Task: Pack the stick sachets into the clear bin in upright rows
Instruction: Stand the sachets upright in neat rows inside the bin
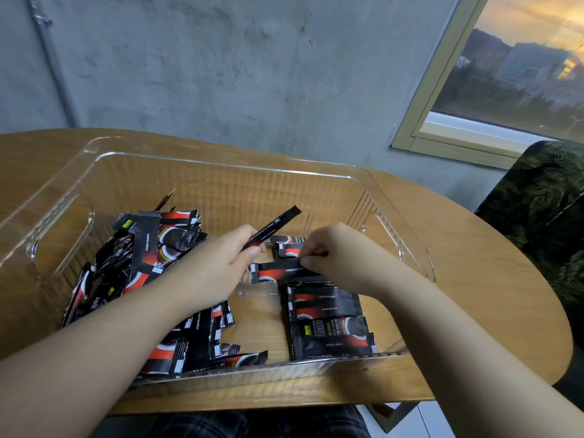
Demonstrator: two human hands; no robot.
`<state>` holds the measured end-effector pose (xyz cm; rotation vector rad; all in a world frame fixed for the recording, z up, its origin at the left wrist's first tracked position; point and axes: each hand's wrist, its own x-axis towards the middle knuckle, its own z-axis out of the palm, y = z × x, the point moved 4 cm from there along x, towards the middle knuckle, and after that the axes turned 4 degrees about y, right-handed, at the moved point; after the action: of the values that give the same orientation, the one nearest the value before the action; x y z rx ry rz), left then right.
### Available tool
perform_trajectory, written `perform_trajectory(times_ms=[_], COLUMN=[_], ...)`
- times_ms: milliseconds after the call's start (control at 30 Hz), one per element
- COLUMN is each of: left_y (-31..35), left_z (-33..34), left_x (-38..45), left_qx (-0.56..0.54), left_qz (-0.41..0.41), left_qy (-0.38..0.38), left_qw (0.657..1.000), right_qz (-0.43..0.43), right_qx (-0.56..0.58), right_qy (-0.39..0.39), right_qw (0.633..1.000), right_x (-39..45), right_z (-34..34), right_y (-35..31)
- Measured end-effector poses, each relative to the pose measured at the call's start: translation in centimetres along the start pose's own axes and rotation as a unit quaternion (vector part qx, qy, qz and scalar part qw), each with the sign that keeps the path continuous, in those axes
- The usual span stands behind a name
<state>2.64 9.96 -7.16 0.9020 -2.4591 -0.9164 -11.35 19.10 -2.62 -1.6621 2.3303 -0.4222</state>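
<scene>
Clear bin (94, 159) on wooden table (474, 235); left hand (221, 263) pinches one stick sachet (275, 227) pointing two o'clock; right hand (331, 251) pinches a flat sachet (278, 270); loose pile (136, 263) at nine o'clock.

— That's a rounded wooden table (467, 257), isn't it, pushed close to the bare grey concrete wall (221, 64)?

— Yes, and a thin pipe (52, 63) runs down the wall at the far left.

— The window (518, 74) on the right has a pale frame. Buildings outside, orange sky.

— Under it, beside the table's right end, sits a dark chair (543, 210) with a leafy pattern.

— And plaid fabric (252, 422) shows below the near edge.
</scene>
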Motion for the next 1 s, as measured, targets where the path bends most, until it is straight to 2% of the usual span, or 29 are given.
perform_trajectory(times_ms=[200,400,600,700,900,1000], left_y=[-0.1,-0.2,-0.3,-0.4,-0.3,-0.3], left_z=[-0.1,0.0,0.2,0.2,0.4,0.4], left_x=[0.0,-0.1,0.1,0.1,0.1,0.2], left_qx=[-0.008,0.018,0.039,0.042,0.057,0.074], left_qz=[-0.019,-0.017,-0.016,-0.015,-0.01,0.011], left_qy=[0.011,0.008,-0.001,-0.002,-0.009,-0.021], left_qw=[1.0,1.0,0.999,0.999,0.998,0.997], right_qz=[-0.005,-0.022,-0.016,-0.014,-0.032,-0.041], right_qx=[-0.082,-0.187,-0.278,-0.297,-0.236,-0.197], right_qy=[-0.114,-0.144,-0.21,-0.211,-0.232,-0.161], right_qw=[0.99,0.971,0.937,0.931,0.943,0.966], right_x=[-2.3,-3.4,-4.0,-3.9,-3.6,-3.4], right_z=[-0.8,-0.4,1.0,1.7,1.7,0.9], right_y=[0.5,0.8,1.2,1.3,0.2,0.0])
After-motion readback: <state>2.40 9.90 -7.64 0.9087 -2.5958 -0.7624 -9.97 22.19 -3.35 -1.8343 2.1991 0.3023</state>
